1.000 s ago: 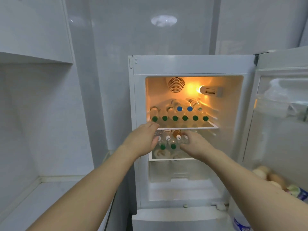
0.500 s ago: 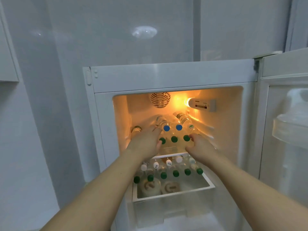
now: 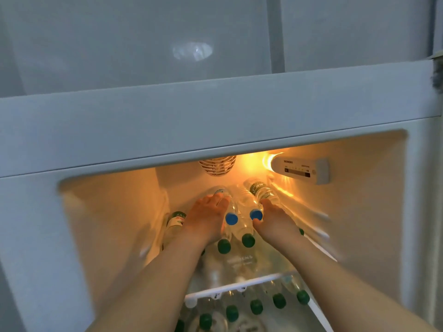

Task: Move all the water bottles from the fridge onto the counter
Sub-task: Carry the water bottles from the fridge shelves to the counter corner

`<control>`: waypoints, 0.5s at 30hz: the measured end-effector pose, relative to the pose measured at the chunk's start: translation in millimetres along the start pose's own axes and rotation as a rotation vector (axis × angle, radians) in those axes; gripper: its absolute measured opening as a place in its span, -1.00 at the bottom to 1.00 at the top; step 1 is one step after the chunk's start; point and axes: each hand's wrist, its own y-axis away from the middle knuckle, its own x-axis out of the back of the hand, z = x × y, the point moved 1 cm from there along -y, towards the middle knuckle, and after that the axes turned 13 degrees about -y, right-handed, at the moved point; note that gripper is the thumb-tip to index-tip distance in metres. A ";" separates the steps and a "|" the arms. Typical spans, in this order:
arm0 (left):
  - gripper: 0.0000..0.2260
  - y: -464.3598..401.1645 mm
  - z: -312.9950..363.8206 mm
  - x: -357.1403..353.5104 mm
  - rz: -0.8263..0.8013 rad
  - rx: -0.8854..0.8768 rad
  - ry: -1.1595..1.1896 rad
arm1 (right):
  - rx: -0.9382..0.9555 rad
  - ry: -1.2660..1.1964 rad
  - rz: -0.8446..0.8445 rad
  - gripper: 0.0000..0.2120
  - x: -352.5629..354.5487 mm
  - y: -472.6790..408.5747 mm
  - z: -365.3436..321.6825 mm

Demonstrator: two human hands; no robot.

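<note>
Lying caps toward the camera, blue-capped bottles (image 3: 231, 209): left hand (image 3: 206, 219) and right hand (image 3: 275, 220) each grip one.

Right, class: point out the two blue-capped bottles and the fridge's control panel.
left blue-capped bottle (image 3: 231, 218): head view, on its cap.
right blue-capped bottle (image 3: 256, 214): head view, on its cap.
control panel (image 3: 299, 171): head view, on its white front face.

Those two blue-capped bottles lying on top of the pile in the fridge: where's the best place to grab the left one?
Probably round its clear body just behind the blue cap, coming from the front and above. The left blue-capped bottle lies on its side atop the green-capped bottles, cap toward the door, so the neck end is nearest. The left hand already rests along its left flank; the right hand is by the other one.
</note>
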 end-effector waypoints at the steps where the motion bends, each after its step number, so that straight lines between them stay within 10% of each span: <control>1: -0.36 -8.6 -0.9 -6.3 -0.003 -0.008 -0.001 | -0.005 0.023 -0.001 -0.44 -4.0 -6.1 1.7; 15: -0.41 -33.9 -1.9 -43.1 -0.015 -0.042 0.106 | 0.054 -0.068 0.165 -0.42 -25.5 -24.6 18.2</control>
